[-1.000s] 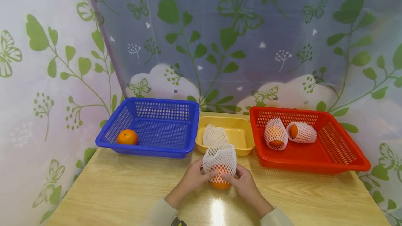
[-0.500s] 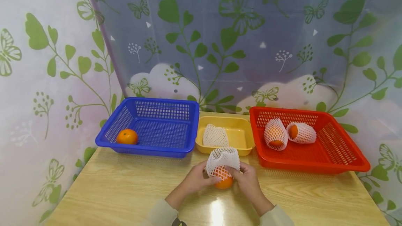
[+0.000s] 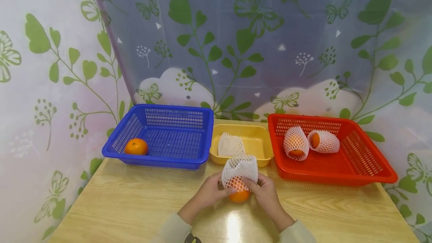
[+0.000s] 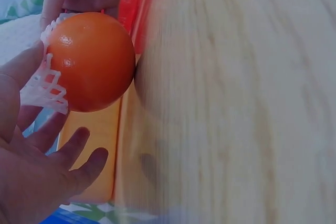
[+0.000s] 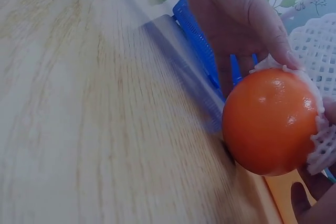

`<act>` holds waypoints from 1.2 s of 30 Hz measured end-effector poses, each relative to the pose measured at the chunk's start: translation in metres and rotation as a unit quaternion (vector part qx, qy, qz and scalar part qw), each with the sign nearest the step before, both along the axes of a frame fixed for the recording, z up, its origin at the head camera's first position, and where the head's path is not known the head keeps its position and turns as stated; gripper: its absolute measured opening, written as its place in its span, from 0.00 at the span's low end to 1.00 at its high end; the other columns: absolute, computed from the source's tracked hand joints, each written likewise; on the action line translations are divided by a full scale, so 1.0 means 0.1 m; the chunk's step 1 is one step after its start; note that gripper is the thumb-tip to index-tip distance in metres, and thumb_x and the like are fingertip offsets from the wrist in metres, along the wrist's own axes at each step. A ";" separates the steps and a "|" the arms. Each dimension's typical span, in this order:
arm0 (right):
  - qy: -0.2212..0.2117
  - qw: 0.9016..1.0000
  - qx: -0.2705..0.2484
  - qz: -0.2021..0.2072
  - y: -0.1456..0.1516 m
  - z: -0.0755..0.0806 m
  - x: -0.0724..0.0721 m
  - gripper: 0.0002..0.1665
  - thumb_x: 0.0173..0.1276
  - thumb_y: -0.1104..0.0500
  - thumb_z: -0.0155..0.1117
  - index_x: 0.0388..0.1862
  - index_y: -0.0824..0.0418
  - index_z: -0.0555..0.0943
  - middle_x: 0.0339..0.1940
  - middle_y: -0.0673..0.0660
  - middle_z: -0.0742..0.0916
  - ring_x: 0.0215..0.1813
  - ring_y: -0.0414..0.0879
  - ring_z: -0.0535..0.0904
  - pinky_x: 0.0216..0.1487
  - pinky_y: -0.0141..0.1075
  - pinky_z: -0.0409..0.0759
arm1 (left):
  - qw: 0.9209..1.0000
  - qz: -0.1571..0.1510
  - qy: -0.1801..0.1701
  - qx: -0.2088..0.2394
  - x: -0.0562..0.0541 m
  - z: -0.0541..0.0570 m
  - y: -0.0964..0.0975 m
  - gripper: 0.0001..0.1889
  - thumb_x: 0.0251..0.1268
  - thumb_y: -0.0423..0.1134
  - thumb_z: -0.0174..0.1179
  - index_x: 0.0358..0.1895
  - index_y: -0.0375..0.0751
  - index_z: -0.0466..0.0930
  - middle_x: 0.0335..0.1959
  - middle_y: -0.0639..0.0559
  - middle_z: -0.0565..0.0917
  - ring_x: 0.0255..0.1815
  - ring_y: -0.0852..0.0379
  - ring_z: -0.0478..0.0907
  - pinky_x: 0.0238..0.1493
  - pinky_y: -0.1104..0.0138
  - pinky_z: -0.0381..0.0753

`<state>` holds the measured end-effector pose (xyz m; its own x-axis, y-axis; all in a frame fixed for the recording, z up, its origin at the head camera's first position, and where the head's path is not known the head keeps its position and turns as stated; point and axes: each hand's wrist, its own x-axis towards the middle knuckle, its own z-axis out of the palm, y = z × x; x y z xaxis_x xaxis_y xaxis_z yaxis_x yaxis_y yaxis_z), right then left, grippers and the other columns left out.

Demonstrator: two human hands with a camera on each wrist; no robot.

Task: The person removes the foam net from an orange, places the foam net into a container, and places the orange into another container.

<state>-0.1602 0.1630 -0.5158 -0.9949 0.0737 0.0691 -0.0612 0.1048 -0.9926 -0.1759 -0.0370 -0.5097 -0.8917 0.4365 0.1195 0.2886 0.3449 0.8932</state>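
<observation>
Both hands hold an orange [image 3: 240, 197] partly inside a white foam net sleeve [image 3: 240, 166] just above the table. Its bare lower end faces me, while the loose mesh stands up beyond it. On one side the left hand [image 3: 210, 193] grips fruit and sleeve, thumb on the mesh edge. In the left wrist view, its other fingers [image 4: 86, 171] spread below the orange. Opposite, the right hand [image 3: 267, 195] grips the sleeve, with its thumb pressed on the net. The far side of the orange is hidden by the mesh.
A blue basket [image 3: 168, 163] at the left holds one bare orange [image 3: 136, 147]. Behind the hands, a yellow tray [image 3: 258, 147] contains flat white foam netting [image 3: 231, 144]. In the red basket [image 3: 337, 177] at the right lie two netted oranges [image 3: 296, 143]. A patterned curtain backs the table.
The hands and orange have shifted slightly right. The right thumb has moved farther up the net, and the sleeve's loose end dipped, then rose again.
</observation>
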 end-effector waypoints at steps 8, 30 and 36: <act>0.012 1.000 0.011 0.027 0.00 -0.01 0.02 0.25 0.62 0.63 0.71 0.58 0.66 0.79 0.51 0.61 0.86 0.48 0.41 0.81 0.50 0.29 0.80 | 0.996 0.051 0.074 0.019 -0.02 0.01 0.02 0.18 0.62 0.40 0.67 0.53 0.36 0.82 0.56 0.45 0.81 0.60 0.47 0.75 0.63 0.51 0.72; -0.001 0.998 0.007 0.064 -0.02 0.00 0.08 0.30 0.60 0.62 0.72 0.62 0.62 0.77 0.59 0.59 0.82 0.61 0.55 0.77 0.62 0.53 0.73 | 0.996 0.081 0.026 0.034 0.00 0.05 0.06 0.21 0.68 0.48 0.60 0.55 0.35 0.79 0.52 0.43 0.83 0.54 0.48 0.79 0.55 0.54 0.79; -0.002 0.998 0.017 0.055 -0.01 0.02 0.06 0.31 0.60 0.62 0.72 0.63 0.63 0.76 0.59 0.60 0.82 0.61 0.55 0.76 0.62 0.49 0.75 | 0.999 0.031 -0.009 0.026 0.00 0.03 0.07 0.27 0.64 0.53 0.64 0.61 0.42 0.75 0.55 0.47 0.80 0.55 0.52 0.77 0.56 0.56 0.78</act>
<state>-0.1538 0.1623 -0.5141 -0.9971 -0.0388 0.0655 -0.0700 0.1303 -0.9890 -0.1758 -0.0299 -0.5064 -0.9189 0.3745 0.1244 0.2522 0.3147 0.9151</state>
